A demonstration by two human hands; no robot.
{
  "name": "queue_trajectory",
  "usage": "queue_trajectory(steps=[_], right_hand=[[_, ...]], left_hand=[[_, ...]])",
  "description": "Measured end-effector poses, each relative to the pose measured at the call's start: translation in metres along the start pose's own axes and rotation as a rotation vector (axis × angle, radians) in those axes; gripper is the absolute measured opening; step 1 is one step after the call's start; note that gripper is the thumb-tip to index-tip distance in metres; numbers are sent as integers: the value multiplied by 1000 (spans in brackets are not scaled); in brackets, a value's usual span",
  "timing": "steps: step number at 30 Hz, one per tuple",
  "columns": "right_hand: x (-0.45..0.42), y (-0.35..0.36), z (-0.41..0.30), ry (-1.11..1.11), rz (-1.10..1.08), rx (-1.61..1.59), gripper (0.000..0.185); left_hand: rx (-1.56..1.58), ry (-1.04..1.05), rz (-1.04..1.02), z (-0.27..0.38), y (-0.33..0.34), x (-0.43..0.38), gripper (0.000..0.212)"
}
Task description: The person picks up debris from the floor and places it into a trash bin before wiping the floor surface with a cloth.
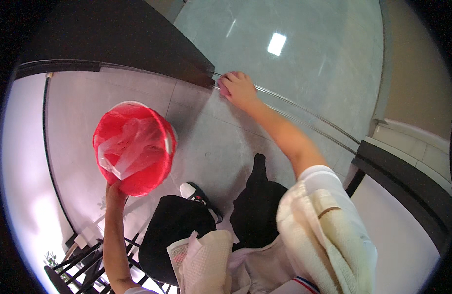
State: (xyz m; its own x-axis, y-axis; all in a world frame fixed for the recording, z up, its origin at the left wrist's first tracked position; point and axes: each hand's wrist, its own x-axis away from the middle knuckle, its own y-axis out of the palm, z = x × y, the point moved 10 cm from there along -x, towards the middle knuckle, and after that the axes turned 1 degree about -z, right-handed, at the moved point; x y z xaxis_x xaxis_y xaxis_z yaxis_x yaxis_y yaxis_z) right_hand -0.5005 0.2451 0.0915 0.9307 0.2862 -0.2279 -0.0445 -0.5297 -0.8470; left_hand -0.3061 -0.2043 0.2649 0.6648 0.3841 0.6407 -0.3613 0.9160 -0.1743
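My left hand (116, 190) grips the lower rim of a red bucket (145, 180), its fingers partly hidden behind the wall. Inside the bucket lies a crumpled translucent plastic bag or liner (132, 139). My right hand (240, 88) presses a pink cloth (224, 83) onto the twin metal rails (306, 112) set in the tiled floor, close to the end of a dark panel (137, 40). Cream towels (303, 228) hang over my right shoulder and down my front.
Grey floor tiles (211, 128) surround my feet. At the lower left stands a black slatted rack (86, 262) beside a plant (51, 259). A dark frame (402, 180) and a pale panel (391, 220) are at the right; a white panel (23, 147) stands far left.
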Motion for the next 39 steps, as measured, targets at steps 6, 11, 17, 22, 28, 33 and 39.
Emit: queue_trajectory(steps=[6, 11, 17, 22, 28, 33, 39], right_hand=[[131, -86, 68, 87, -63, 120, 41], [141, -94, 114, 249, -339, -11, 44], [35, -61, 42, 33, 0, -20, 44], [59, -65, 42, 68, 21, 51, 51], [176, -135, 114, 269, 21, 160, 53], [325, -201, 200, 738, -10, 398, 56], [396, -201, 179, 1098, 60, 286, 55]], left_hand=[[284, 14, -47, -7, -42, -66, 56], [448, 53, -3, -25, -80, -130, 55], [445, 92, -223, -6, -25, -127, 68], [228, -72, 90, -60, 13, -60, 101], [-882, 147, -258, -178, 63, -121, 79], [-1402, 666, -446, -101, 192, -112, 92], [-1523, 578, -510, -101, 245, -135, 109]])
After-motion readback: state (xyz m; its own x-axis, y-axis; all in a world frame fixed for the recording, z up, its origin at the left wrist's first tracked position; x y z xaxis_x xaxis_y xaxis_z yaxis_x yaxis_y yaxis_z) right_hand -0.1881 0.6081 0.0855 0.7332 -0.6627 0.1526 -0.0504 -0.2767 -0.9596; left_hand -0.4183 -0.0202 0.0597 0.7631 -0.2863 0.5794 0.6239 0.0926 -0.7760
